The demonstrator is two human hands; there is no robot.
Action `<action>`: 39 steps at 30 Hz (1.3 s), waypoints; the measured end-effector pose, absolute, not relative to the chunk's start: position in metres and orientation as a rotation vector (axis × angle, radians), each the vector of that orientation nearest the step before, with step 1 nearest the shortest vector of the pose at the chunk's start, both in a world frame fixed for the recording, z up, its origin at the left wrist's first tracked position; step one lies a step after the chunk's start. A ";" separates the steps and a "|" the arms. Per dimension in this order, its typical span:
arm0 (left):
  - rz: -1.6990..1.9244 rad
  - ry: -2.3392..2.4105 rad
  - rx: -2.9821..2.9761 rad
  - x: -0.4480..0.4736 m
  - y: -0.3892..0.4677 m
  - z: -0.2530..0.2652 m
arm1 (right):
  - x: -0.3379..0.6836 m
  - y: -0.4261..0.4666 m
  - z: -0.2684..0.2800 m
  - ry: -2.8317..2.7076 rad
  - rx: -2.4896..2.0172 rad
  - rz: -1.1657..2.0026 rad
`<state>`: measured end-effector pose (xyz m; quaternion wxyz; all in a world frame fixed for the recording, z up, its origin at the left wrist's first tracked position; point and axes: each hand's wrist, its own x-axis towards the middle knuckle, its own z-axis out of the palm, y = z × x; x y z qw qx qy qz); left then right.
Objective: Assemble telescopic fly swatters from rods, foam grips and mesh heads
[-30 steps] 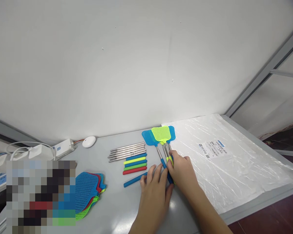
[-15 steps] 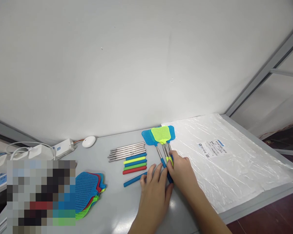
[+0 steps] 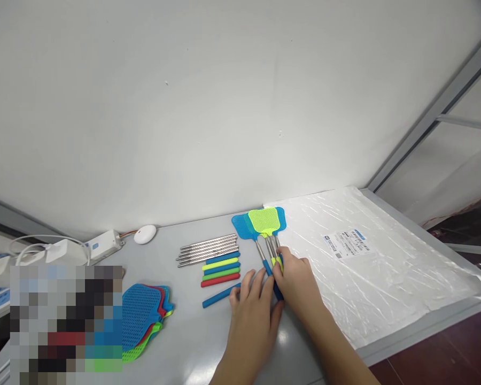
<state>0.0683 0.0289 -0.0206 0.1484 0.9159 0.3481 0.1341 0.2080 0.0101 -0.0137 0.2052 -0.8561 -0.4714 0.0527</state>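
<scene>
Several assembled fly swatters lie in a fanned bunch, with a lime-green mesh head (image 3: 264, 220) on top of blue mesh heads (image 3: 242, 226). Their thin metal shafts run down to blue and yellow-green grips. My right hand (image 3: 299, 275) is closed round the grips from the right side. Between thumb and index finger of my left hand (image 3: 253, 305) is the lower end of a blue grip (image 3: 278, 292); its other fingers lie curved on the table. Beside those fingers rests a loose blue handle (image 3: 221, 296). The palms hide part of the grips.
To the left are a row of coloured handles (image 3: 221, 271), metal telescopic rods (image 3: 206, 249) and a pile of loose mesh heads (image 3: 140, 315). A white round device (image 3: 145, 234) and power strips (image 3: 58, 254) sit farther left. Labelled white wrapped sheeting (image 3: 385, 289) covers the right side.
Both hands stay on the swatter grips with hardly any movement. The whole view has shifted very slightly.
</scene>
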 end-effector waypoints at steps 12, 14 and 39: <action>0.397 0.999 2.645 0.067 0.028 -0.019 | 0.206 0.008 -0.012 -1.283 -2.387 0.110; 0.413 1.003 2.663 0.067 0.028 -0.020 | 0.205 0.009 -0.010 -1.248 -2.368 0.078; 0.575 1.536 2.495 -0.043 0.041 -0.013 | 0.172 0.134 0.038 -2.091 -1.972 0.260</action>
